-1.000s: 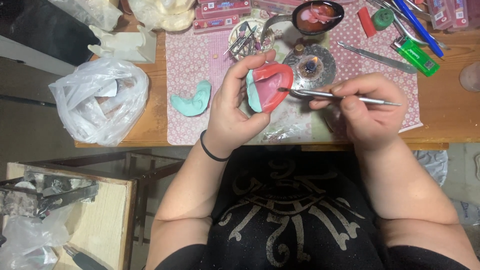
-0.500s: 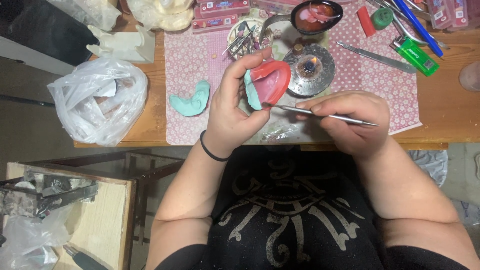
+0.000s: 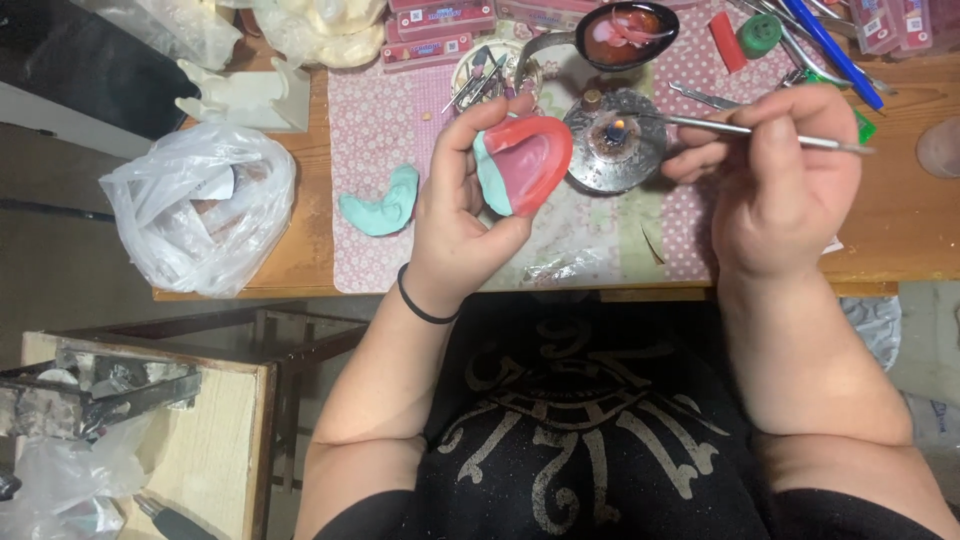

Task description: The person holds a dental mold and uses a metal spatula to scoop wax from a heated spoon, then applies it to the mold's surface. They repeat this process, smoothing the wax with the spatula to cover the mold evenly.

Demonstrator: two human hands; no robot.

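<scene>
Probably a dental-model workbench: wooden table [image 3: 905, 235] crowded with metal tools [image 3: 480, 80], a small burner [image 3: 612, 140], wax.

Both forearms rise from the bottom of the frame toward its upper middle. The left hand [image 3: 462, 215] sits just left of centre, palm turned inward, thumb and curled fingers clamped shut around what it holds — a dark band circles its wrist. The right hand [image 3: 785, 185] lies at the upper right, back facing the camera, fingertips pinched together, knuckles bent.

Red-and-teal wax model [image 3: 520, 165]; pink floral mat [image 3: 385, 130]; teal cast [image 3: 380, 205].
</scene>
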